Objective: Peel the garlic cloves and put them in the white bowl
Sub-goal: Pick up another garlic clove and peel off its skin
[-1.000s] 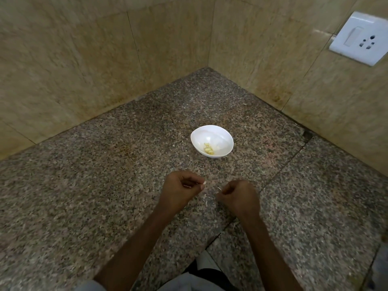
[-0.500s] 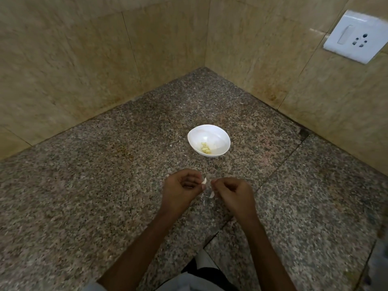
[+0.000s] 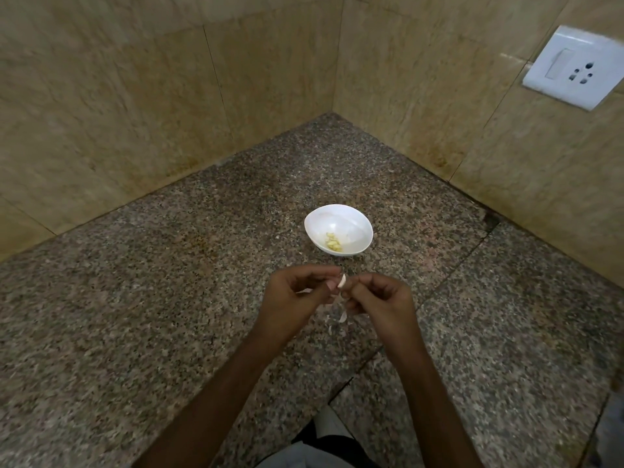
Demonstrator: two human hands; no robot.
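Your 1 garlic clove (image 3: 342,282) is pale with pinkish skin and sits above the counter (image 3: 169,298), just in front of the 1 white bowl (image 3: 354,216). The bowl holds a small yellowish heap of peeled cloves (image 3: 333,242), too small to count. Your left hand (image 3: 293,298) and right hand (image 3: 381,304) meet, both pinching the clove with curled fingers. 1 strip of skin (image 3: 342,315) hangs below.

Left hand (image 3: 293,298) and right hand (image 3: 381,298) side by side over countertop (image 3: 169,298), fingertips meeting; garlic clove (image 3: 342,281) pinched between them. Bowl (image 3: 353,222) on countertop just beyond hands, in line with gap between them; peeled cloves (image 3: 333,242) inside, toward near side. Peel scraps (image 3: 342,317) beneath fingertips. Wall socket (image 3: 574,67) far beyond, right of right hand.
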